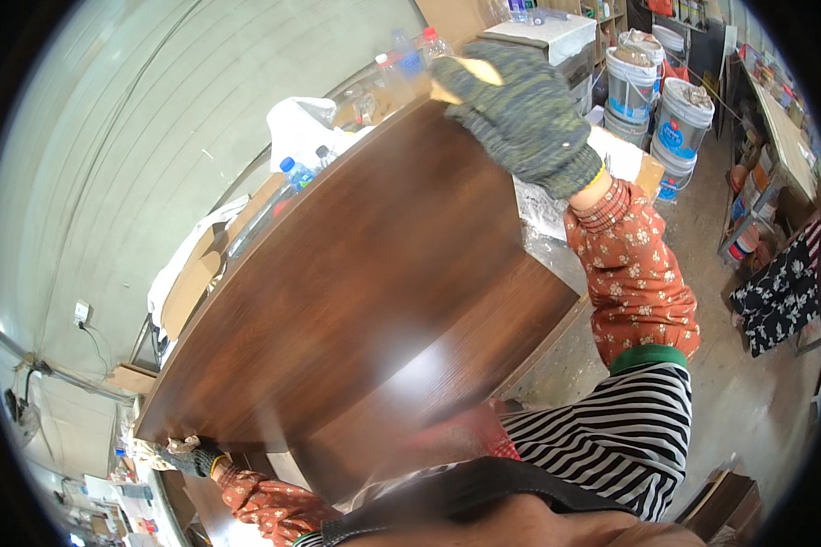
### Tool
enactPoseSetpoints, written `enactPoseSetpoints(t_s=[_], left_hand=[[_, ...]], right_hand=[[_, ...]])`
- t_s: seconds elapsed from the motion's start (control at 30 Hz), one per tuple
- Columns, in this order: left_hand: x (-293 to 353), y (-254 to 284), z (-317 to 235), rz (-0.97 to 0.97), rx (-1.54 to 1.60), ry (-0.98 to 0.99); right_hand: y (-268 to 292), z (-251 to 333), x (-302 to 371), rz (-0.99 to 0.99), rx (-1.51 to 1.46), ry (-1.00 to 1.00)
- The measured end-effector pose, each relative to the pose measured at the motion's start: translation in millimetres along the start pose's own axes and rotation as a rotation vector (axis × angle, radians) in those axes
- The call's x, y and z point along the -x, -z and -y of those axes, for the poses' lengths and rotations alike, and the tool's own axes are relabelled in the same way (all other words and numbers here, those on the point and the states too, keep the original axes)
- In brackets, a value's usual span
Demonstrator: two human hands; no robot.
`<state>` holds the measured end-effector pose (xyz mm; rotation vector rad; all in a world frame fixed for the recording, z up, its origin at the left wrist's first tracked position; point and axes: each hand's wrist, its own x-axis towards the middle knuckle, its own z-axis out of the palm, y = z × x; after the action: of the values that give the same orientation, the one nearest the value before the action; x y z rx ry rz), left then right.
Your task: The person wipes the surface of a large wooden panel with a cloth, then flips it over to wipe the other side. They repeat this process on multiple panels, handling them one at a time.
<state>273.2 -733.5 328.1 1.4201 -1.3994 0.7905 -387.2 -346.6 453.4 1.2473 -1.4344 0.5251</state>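
Note:
A large dark brown wood-grain panel (337,246) with a curved far edge is tilted up in front of me. My right hand (529,114), in a grey-green knit glove, grips its upper right corner. Pale tan shapes show at that hand's fingertips; bare fingers or something held, I cannot tell. Down at the panel's left end, my left hand (192,456) is closed around the edge, its glove partly hidden. Below the upright panel lies a second brown board (456,342), with glare across it.
Plastic bottles (406,56) and cardboard (192,292) line the wall behind the panel. Stacked paint buckets (680,128) stand at the far right, near a cluttered bench (784,137). A black floral cloth (780,296) hangs there. Brown boards (725,506) lie at the lower right.

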Motion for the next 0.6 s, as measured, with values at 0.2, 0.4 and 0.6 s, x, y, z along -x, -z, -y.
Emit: enactPoseSetpoints(t_s=[0.2, 0.4, 0.6], left_hand=[[-4.1, 12.9, -3.7, -0.003, -0.242, -0.154], [-7.1, 28.7, -12.9, 0.237, -0.256, 0.03], [-48.9, 80.2, -35.1, -0.108, 0.844, 0.28]], right_hand=[[-5.7, -32.9, 1.5, -0.249, -0.318, -0.676], [-67.9, -10.7, -3.1, -0.384, -0.839, -1.011], [-81.1, -4.9, 6.0, -0.36, -0.441, -0.822]])
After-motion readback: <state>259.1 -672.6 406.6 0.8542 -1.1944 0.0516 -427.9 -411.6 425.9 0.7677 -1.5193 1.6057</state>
